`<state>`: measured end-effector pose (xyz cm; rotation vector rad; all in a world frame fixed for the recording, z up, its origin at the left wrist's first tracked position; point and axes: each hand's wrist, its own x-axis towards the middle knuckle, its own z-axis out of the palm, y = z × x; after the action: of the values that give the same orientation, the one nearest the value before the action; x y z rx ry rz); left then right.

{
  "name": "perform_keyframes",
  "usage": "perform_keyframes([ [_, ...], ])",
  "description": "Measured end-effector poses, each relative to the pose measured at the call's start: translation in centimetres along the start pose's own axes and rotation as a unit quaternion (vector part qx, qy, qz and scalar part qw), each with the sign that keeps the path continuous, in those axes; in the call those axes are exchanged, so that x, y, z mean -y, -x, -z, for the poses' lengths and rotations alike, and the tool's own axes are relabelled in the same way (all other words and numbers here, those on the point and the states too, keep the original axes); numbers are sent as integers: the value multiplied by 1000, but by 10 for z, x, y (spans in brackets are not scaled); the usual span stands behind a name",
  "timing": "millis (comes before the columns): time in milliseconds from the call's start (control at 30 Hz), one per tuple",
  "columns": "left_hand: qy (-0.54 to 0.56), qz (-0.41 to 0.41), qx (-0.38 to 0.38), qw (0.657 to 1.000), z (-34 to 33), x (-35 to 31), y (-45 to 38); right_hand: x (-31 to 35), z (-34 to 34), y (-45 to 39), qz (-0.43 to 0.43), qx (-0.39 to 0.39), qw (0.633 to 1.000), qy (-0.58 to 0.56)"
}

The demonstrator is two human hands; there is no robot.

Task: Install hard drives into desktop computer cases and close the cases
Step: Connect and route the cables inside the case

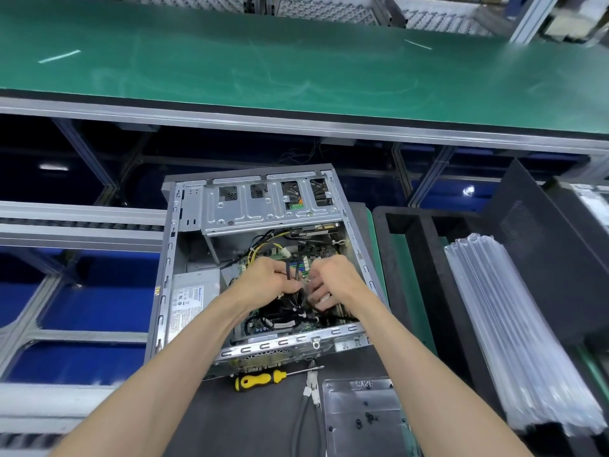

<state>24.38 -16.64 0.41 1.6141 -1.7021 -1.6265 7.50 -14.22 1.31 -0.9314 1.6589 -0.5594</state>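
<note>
An open desktop computer case lies on its side on the dark mat, its inside facing up. A silver drive cage spans its far end, and the power supply sits at the left. Both my hands reach into the middle, over the motherboard. My left hand grips a bundle of black cables. My right hand has its fingers curled round a small white connector beside those cables. No hard drive shows clearly.
A yellow-and-black screwdriver lies in front of the case. A metal tray with small black screws sits at the near right. Clear air-cushion packs and a dark side panel stand to the right. A green conveyor belt runs beyond.
</note>
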Motion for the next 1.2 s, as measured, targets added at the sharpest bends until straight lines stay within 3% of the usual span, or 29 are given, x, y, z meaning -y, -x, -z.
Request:
perform_keyframes([
  [100,-20,-25,31,999,1,-1,4,-1,-1,-2,16,45,998,49],
  [200,-45,-55,36,997,2,0,7,-4,-4,-9,40,40,996,72],
  [400,11,-148,-41,988,8,-2,13,-6,-1,-7,78,-28,994,67],
  [533,55,-140,4,989,23,-5,13,-4,1,-5,105,-94,988,57],
  [633,182,-118,29,976,30,-9,12,-2,0,-3,122,-91,985,84],
  [833,270,-102,-63,955,65,-13,13,-7,-2,-6,78,-63,995,10],
  [967,287,-125,-135,940,86,-20,16,-8,-2,-9,84,-90,991,57],
  [1067,330,-114,-145,926,75,-22,14,-8,-2,-11,121,-124,982,77],
  [1200,383,-70,-118,913,36,-19,12,-5,-2,-4,185,-63,981,-9],
])
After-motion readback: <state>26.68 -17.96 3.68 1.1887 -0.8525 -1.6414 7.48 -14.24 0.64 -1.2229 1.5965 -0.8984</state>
